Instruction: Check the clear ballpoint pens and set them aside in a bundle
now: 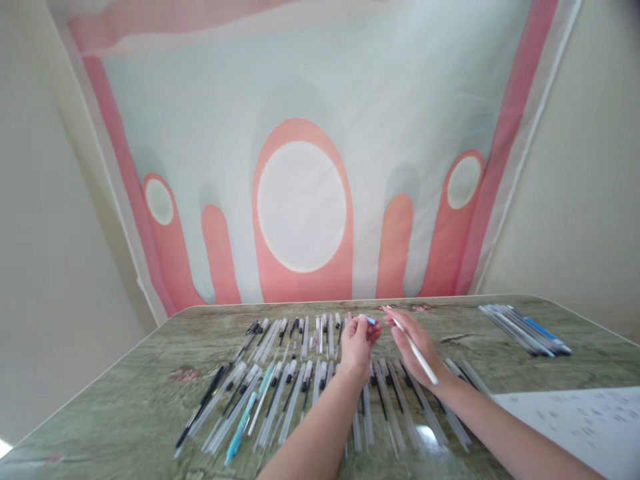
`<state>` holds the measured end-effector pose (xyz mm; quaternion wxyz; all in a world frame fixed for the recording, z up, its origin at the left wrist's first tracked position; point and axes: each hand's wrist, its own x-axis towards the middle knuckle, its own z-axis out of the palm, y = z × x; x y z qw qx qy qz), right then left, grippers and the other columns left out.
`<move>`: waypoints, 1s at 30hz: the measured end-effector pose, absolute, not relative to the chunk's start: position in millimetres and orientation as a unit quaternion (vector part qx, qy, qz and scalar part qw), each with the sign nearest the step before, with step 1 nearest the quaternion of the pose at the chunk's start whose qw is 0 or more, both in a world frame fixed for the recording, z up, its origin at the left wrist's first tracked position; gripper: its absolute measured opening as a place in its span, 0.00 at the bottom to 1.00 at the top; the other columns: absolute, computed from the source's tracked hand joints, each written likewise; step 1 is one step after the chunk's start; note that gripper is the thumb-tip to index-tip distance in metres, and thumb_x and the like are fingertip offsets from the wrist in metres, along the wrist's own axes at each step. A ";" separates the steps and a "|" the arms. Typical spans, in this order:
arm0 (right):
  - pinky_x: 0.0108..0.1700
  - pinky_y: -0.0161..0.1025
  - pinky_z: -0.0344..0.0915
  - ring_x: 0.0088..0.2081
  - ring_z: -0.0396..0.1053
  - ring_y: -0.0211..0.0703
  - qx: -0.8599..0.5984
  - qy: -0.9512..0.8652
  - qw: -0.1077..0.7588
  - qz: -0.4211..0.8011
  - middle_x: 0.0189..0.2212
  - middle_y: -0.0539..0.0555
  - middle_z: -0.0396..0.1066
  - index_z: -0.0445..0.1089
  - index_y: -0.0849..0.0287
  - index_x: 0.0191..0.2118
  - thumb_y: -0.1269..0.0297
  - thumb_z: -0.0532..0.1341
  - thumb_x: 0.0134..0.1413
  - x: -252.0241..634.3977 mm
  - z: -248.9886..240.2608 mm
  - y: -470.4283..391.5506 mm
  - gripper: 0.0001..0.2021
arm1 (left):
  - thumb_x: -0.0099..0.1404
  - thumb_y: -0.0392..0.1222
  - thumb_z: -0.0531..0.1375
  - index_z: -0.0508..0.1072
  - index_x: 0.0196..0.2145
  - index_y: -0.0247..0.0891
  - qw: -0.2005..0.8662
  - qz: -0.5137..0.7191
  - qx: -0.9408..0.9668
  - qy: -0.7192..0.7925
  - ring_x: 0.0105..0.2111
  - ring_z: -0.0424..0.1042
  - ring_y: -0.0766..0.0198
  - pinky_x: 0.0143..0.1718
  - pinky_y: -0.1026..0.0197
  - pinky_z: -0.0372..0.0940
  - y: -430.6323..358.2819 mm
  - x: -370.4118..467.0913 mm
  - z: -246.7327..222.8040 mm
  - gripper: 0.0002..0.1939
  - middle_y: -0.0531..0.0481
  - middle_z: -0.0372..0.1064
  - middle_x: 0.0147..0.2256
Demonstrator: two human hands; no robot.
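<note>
My left hand (359, 343) is closed in a pinch above the middle of the table, with a small blue-ended pen part (371, 321) showing at its fingertips. Just to the right, my right hand (415, 337) grips a slim white pen (423, 360), which slants down across the palm towards the wrist. The two hands are close but apart. Beneath them lie two rows of disassembled pens: clear barrels (295, 400), black refills and caps. A turquoise pen (243, 427) lies in the front row, left of my left forearm. My forearms hide part of that row.
At the back right of the wooden-patterned table (150, 387) lies a bundle of pens (525, 330), some blue. A white sheet with small marks (575, 423) lies at the right front. Behind the table hangs a pink and pale cloth (300, 87).
</note>
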<state>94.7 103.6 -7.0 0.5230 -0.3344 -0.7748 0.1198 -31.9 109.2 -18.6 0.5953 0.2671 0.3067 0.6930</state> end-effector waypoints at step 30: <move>0.35 0.39 0.64 0.32 0.65 0.40 -0.301 -0.807 0.508 0.011 0.30 0.54 0.65 0.61 0.57 0.36 0.72 0.54 0.52 94.5 -14.5 101.1 0.05 | 0.52 0.48 0.62 0.65 0.32 0.34 0.627 0.670 0.285 0.276 0.24 0.66 0.71 0.29 0.67 0.61 101.9 -24.3 -13.1 0.15 0.51 0.67 0.25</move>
